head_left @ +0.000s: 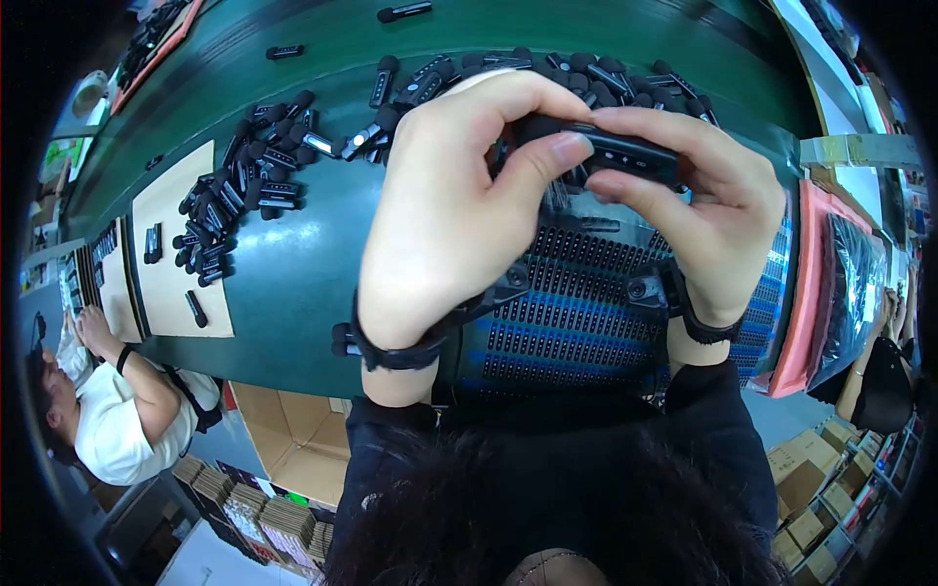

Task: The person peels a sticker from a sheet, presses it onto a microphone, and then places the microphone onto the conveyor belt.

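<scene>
Between my two hands, close to the camera, is a small black clip-on microphone point(637, 156) with tiny marks along its side. My left hand point(454, 190) pinches its left end between thumb and fingers, covering most of that end. My right hand point(718, 200) grips the right end with thumb and forefinger. Beneath the hands lies a tray point(576, 327) of many like black pieces in close rows. Past my fingers, a loose heap of black microphones with foam tips point(420, 86) spreads over the green table.
More microphones point(220, 205) are piled partly on a cardboard sheet point(166, 293) at the left. An open carton point(293, 435) stands below the table's near edge. Pink foam point(803, 293) with a plastic-wrapped bundle point(848, 283) lies at right. One co-worker point(132, 410) sits left, another person point(874, 386) right.
</scene>
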